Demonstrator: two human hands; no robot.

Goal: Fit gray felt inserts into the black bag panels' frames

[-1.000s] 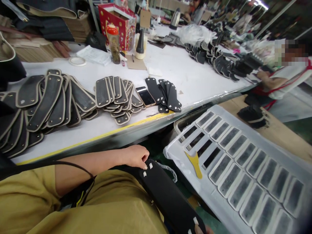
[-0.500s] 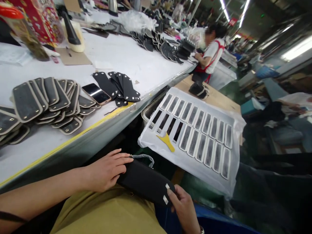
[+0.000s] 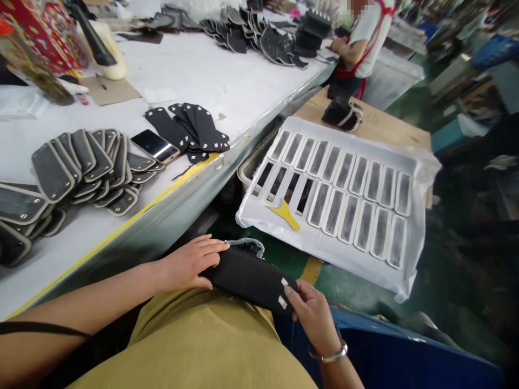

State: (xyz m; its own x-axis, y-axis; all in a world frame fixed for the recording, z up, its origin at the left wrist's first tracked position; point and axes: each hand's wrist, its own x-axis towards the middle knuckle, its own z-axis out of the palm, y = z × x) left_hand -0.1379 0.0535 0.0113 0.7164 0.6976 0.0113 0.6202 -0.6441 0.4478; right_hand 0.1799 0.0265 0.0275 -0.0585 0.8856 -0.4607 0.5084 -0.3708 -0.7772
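A long black panel [image 3: 251,275] with rounded corners lies across my lap, two small white tabs at its right end. My left hand [image 3: 197,262] grips the left end, fingers over the top and thumb along the near edge. At the right end, my right hand [image 3: 310,305] pinches the panel beside the tabs, thumb on top. A plastic-wrapped strap [image 3: 247,243] curls out beyond the far edge. Whatever lies beneath the panel is mostly hidden. On the table, similar black panels [image 3: 197,127] with white tabs lie fanned beside a phone [image 3: 155,146].
Light-edged dark pieces [image 3: 52,170] are heaped on the white table [image 3: 178,70] at left. At right, a white-covered tray [image 3: 365,270] holds rows of framed strips and a yellow tool [image 3: 287,215]. A blue bin [image 3: 405,351] is near my right arm. Another person [image 3: 360,48] works farther off.
The view has tilted down and shifted. Both hands keep hold of the panel. My left thumb now sits farther out from the fingers, along the near edge.
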